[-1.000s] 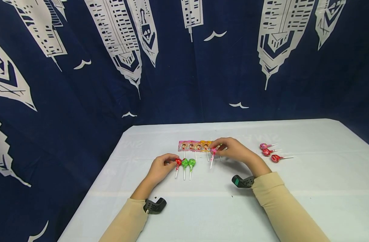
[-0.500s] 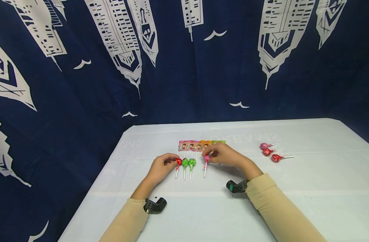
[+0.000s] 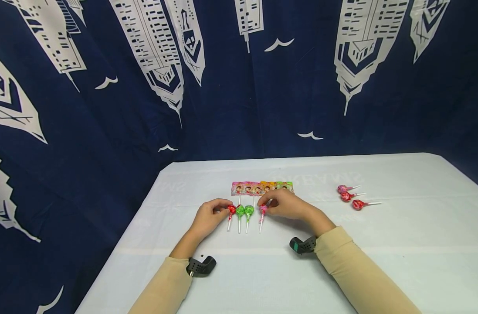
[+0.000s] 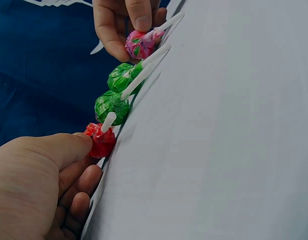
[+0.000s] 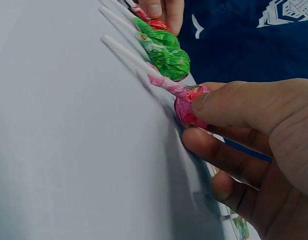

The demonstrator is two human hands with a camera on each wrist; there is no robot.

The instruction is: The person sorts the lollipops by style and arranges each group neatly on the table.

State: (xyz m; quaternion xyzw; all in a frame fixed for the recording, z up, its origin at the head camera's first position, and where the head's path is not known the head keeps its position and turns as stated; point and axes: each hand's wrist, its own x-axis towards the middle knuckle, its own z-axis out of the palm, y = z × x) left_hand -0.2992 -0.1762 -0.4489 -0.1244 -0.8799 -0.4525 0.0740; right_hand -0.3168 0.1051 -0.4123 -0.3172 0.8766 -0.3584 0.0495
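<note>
Between thumb and fingers, my left hand (image 3: 209,218) pinches the red lollipop (image 4: 100,141) at the left end of a short row. Two green lollipops (image 3: 240,211) lie side by side right of it, sticks toward me. My right hand (image 3: 287,205) pinches the wrapped head of a pink lollipop (image 5: 190,106), a small gap to the right of the green pair in the head view. Its stick points toward me, like the others. In the right wrist view, the thumb covers part of the pink head.
Behind the row lies a strip of flat-wrapped lollipops (image 3: 248,188) in pink, orange and green, partly hidden by my right hand. Farther right, a pink lollipop (image 3: 342,189) and two red lollipops (image 3: 357,205) lie on the white table (image 3: 399,183). A dark blue printed cloth (image 3: 231,122) hangs behind.
My right hand has moved left and toward me with the pink lollipop, bringing it near the green ones. The left hand has stayed in place on the red lollipop.
</note>
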